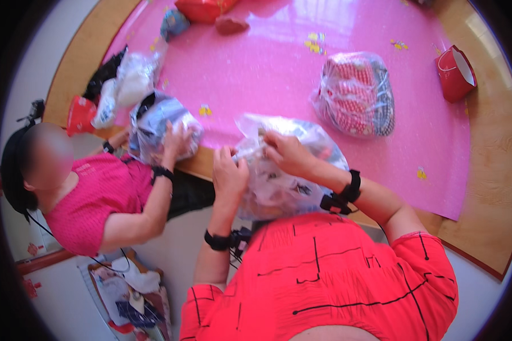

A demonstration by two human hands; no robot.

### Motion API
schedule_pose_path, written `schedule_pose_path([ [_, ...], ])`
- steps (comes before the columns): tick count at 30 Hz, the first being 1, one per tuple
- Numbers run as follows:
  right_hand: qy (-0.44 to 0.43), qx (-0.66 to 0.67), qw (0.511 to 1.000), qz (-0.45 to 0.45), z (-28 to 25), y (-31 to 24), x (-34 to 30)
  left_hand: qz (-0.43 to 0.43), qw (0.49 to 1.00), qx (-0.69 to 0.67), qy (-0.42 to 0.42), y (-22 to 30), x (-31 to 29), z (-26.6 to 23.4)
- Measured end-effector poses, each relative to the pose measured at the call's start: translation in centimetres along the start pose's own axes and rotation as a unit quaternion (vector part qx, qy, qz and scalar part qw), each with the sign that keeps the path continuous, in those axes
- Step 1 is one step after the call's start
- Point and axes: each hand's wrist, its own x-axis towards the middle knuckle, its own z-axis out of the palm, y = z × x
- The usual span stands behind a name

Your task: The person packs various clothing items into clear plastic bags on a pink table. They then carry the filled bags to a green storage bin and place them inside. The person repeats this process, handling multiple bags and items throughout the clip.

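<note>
A full clear plastic bag (279, 190) rests at the near edge of the table, against my red shirt, with pale contents showing through it. My left hand (230, 173) has its fingers closed on the bag's gathered top at the left. Beside it, my right hand (285, 152) pinches the same plastic a little farther right. Both wrists wear black bands. Farther right on the table sits another clear bag (355, 94), filled with red checked and dark patterned cloth, and neither hand touches it.
A person in a pink top (105, 196) at my left handles another clear bag (156, 128). Past it lie white plastic bags (133, 79) and a red bag (81, 115). A red paper bag (455, 74) stands far right on the pink-covered table (256, 62). Below left is a basket of cloths (136, 295).
</note>
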Motion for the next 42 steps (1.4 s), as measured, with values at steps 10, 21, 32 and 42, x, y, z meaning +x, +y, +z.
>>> schedule_pose_path([
  [10, -0.100, -0.035, 0.992, -0.062, -2.3, -1.6, 0.1, -0.116, 0.914, -0.356, -0.154, 0.0, 0.5, -1.1],
  [21, -0.040, 0.353, 0.924, 0.143, -3.3, -0.3, 0.9, -0.095, 0.766, -0.596, -0.221, 0.2, -1.0, -1.1],
  [32, -0.088, 0.514, 0.850, 0.079, -4.5, -3.0, 0.6, -0.231, 0.683, -0.679, -0.137, 1.1, 1.3, -1.0],
  [42, -0.071, 0.444, 0.873, 0.188, -7.4, 2.5, -3.9, -0.388, 0.679, -0.605, -0.146, -5.8, 1.2, -1.1],
])
